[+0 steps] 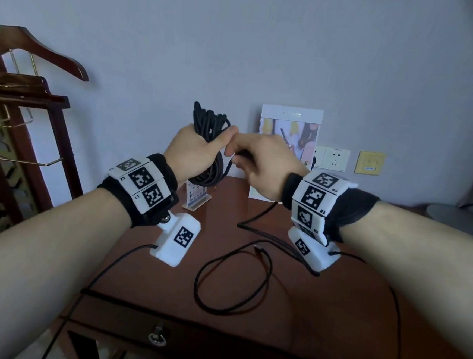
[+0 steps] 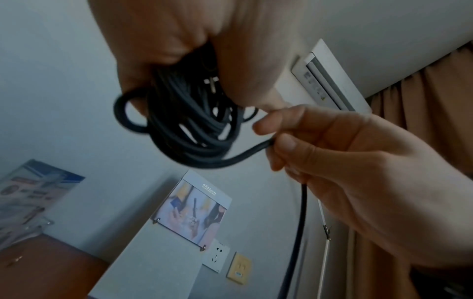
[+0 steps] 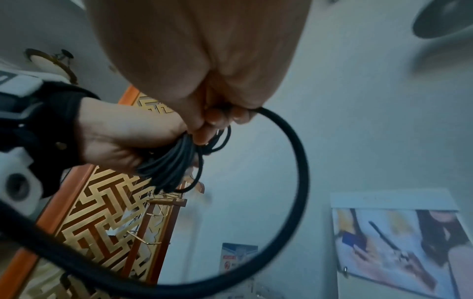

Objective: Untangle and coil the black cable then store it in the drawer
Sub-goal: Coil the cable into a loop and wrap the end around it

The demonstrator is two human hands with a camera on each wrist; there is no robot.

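The left hand is wrapping its fingers tight around the coiled bundle of thin black cable above the glossy reddish-brown wooden desk. The right hand is pinching the next strand, apparently between thumb and forefinger; the loose tail is lying on the desk.

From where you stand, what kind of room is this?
Probably a hotel room: a wooden desk with a drawer, a valet stand with a coat hanger, and a printed guest notice propped against the wall.
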